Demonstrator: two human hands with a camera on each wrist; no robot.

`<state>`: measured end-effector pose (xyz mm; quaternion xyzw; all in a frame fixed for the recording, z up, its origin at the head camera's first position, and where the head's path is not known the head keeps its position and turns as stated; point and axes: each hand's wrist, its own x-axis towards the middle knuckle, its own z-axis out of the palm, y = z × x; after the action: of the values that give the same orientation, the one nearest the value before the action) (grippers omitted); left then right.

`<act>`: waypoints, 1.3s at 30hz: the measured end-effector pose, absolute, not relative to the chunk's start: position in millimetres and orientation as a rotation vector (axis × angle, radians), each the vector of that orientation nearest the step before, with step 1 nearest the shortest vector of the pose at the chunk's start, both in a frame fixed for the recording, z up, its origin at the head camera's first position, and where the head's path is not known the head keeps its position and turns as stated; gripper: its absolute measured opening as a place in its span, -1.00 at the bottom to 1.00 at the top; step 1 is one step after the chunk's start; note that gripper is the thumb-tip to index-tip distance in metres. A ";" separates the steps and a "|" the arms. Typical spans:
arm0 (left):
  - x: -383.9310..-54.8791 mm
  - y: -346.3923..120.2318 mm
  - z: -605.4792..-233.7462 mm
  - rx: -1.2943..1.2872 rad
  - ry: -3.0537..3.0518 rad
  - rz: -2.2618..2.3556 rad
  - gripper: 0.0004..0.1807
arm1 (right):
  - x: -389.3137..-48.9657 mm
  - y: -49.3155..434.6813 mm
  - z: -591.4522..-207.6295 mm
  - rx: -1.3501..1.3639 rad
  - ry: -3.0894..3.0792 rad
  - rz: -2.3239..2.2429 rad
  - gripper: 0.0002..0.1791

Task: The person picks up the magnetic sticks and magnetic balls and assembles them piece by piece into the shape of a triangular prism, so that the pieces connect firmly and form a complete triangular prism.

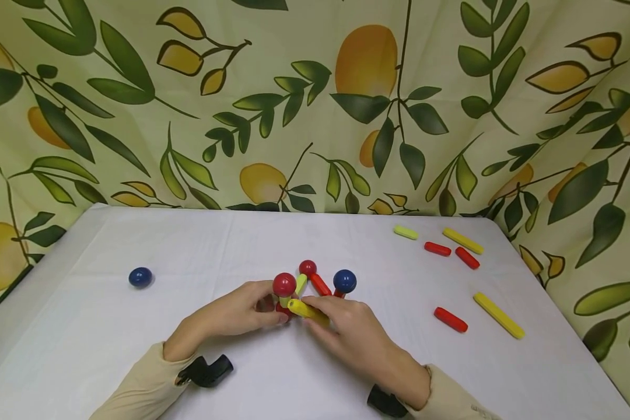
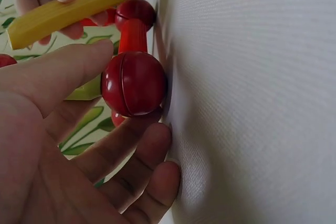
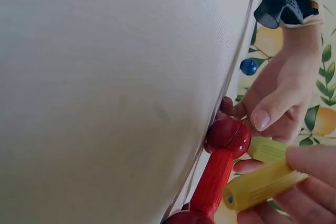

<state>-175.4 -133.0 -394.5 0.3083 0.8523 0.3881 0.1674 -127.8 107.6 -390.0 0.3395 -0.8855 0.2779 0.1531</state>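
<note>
White counter [image 1: 226, 239], yellow stick [image 1: 304, 310] pinched by right hand [image 1: 349, 333] fingers, roughly 5 o'clock from upper red ball [image 1: 284, 284]; lower red ball [image 2: 140, 83], cupped by left hand [image 1: 236, 312] fingers, could get knocked loose if that stick slips

In the head view, your right hand [image 1: 353, 333] partly covers the yellow stick [image 1: 305, 311] and hides most of a red piece [image 1: 339, 294] below the blue ball [image 1: 345, 281]. The bottom edge crops your sleeves [image 1: 146, 382] and, in the right wrist view, a red ball [image 3: 189, 218].
</note>
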 end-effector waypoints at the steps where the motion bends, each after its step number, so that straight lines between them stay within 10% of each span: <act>1: -175.4 -132.9 -394.4 0.867 2.428 1.102 -0.72 | -127.9 106.4 -389.8 0.961 -2.546 0.786 -0.62; 39: -176.2 -130.8 -394.4 0.846 2.463 1.102 -0.80 | -129.3 95.8 -384.8 0.862 -2.717 0.752 -0.43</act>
<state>-176.2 -130.8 -394.4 0.2956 0.8603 0.3849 0.1561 -129.3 95.8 -384.8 0.2911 -0.9173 0.2539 0.0964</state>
